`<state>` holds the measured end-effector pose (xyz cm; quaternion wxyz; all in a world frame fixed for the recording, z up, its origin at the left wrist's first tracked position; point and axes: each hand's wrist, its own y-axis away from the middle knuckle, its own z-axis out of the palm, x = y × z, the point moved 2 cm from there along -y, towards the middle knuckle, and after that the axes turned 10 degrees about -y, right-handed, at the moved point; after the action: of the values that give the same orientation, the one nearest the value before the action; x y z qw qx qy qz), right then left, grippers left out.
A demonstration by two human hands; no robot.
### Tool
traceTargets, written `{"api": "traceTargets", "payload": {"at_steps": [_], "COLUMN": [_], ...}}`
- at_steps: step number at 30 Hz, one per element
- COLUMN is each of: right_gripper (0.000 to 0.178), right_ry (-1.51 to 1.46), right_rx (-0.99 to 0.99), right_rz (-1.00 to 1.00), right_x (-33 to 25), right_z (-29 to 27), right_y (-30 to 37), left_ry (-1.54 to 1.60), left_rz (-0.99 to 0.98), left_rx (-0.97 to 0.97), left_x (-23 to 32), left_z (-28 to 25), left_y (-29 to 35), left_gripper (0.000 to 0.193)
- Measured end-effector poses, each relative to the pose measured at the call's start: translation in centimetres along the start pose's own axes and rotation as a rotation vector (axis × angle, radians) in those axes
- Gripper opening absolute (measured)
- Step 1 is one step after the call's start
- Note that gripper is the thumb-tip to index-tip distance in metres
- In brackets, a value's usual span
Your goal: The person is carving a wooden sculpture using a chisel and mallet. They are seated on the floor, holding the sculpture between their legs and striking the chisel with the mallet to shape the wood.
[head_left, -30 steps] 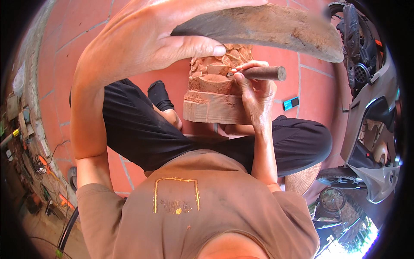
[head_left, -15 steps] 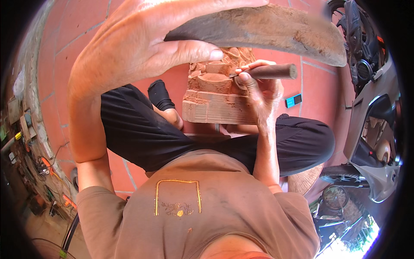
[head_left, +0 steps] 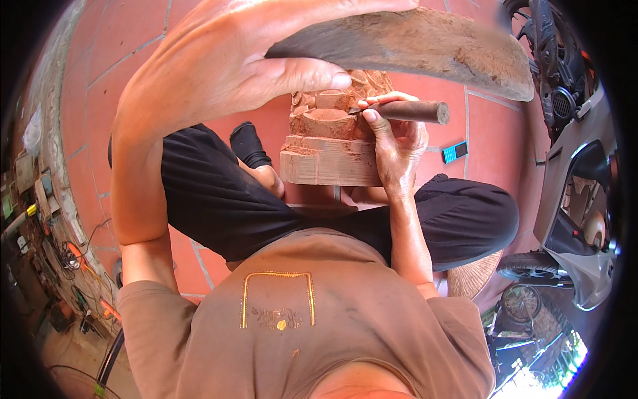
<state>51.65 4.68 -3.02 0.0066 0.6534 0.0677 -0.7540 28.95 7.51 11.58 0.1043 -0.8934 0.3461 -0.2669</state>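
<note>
Centrally, block (head_left: 332, 163): reddish wood, upper middle of the frame, carved in its upper part, plain and ridged along its lower edge; it lies below and right of the left hand and just left of the right hand.
Left hand (head_left: 219, 73): upper left, clamped on a slab, thumb along the slab's lower edge, thumb tip overlapping the block's top in view; contact between those two cannot be told.
Slab (head_left: 412, 43): long, dark wood, spanning the upper right above the block.
Right hand (head_left: 399, 143): right of centre, pinching a chisel, well apart from the left hand.
Chisel (head_left: 415, 112): round brown handle pointing right, tip leftward at the carved part.
Phone (head_left: 454, 152): blue, on the tiled floor (head_left: 488, 143), right of the right hand.
Motorbike (head_left: 555, 193): along the right edge.
</note>
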Motion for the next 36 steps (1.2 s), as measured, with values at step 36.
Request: {"api": "traceTargets", "payload": {"at_steps": [36], "right_gripper": [0.024], "right_ry": [-0.146], "right_rx": [0.027], "right_rz": [0.0], "right_x": [-0.7], "right_z": [-1.2], "right_y": [-0.8], "left_ry": [-0.11], "left_rz": [-0.001], "left_rx": [-0.071], "left_x": [-1.1], "left_z": [0.4], "left_y": [0.7], "left_gripper": [0.08]}}
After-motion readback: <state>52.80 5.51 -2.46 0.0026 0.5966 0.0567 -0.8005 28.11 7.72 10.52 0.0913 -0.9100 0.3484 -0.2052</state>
